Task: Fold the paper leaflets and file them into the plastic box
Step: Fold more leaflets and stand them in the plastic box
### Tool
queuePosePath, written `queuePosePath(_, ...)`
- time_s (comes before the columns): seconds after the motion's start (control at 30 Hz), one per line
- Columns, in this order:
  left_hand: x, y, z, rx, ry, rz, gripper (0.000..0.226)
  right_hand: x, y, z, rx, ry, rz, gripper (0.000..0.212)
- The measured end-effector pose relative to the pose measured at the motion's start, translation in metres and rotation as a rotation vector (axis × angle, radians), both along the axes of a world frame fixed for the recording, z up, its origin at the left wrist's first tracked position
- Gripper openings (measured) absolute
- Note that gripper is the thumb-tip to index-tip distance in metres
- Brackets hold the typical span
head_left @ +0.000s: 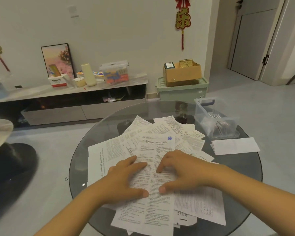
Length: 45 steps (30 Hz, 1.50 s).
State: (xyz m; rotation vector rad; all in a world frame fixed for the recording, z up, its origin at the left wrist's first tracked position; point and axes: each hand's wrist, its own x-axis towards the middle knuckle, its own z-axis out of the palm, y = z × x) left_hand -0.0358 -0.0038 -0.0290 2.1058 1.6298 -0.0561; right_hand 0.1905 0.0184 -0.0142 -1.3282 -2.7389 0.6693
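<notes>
Left hand (124,178) and right hand (180,169) pressed flat, fingers spread, on the top leaflet (153,167) mid-frame; loose sheets beneath could slide, skewing the fold.

Thin matt paper on glossy glass, with clear plastic beside it.
The leaflets (153,167) are thin white paper, matt, densely printed and creased. The round table (245,171) is dark tinted glass, smooth and glossy, mirroring the room. The box (216,120) is clear, slightly cloudy plastic with a blue plastic handle. The folded sheet (235,145) near it is plain matt paper. Farther off, a carton (182,75) is brown matt cardboard, resting on a pale green plastic crate (181,91), and the floor (49,150) looks smooth, faintly shiny.
</notes>
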Motion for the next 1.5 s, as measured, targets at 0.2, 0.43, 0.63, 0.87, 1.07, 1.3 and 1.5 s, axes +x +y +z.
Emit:
queuePosePath(0.2,0.012,-0.002,-0.006,0.061,0.014,0.062,0.085,0.007,-0.008,-0.007,-0.085,-0.150,0.089,0.095)
queuePosePath(0.43,0.029,-0.005,-0.005,0.119,0.075,0.076,0.083,0.006,-0.008,-0.010,-0.040,-0.055,0.017,0.080)
queuePosePath(0.63,0.018,-0.002,0.010,0.046,-0.189,0.063,0.044,0.007,-0.001,-0.007,-0.105,0.229,-0.132,0.034)
queuePosePath(0.87,0.006,-0.007,0.026,-0.190,-0.632,0.165,0.041,0.014,0.004,0.001,-0.350,0.413,-0.249,0.031)
queuePosePath(1.07,0.001,-0.003,0.026,-0.193,-0.988,0.184,0.077,0.018,0.009,0.001,-0.395,0.558,-0.403,0.034)
queuePosePath(1.3,0.018,0.002,0.023,0.093,-0.622,0.333,0.004,0.013,0.013,0.001,-0.527,0.783,-0.570,0.055)
queuePosePath(1.5,0.028,0.014,0.005,0.176,-0.546,0.468,0.018,0.004,0.009,-0.006,-0.275,0.673,-0.625,0.040)
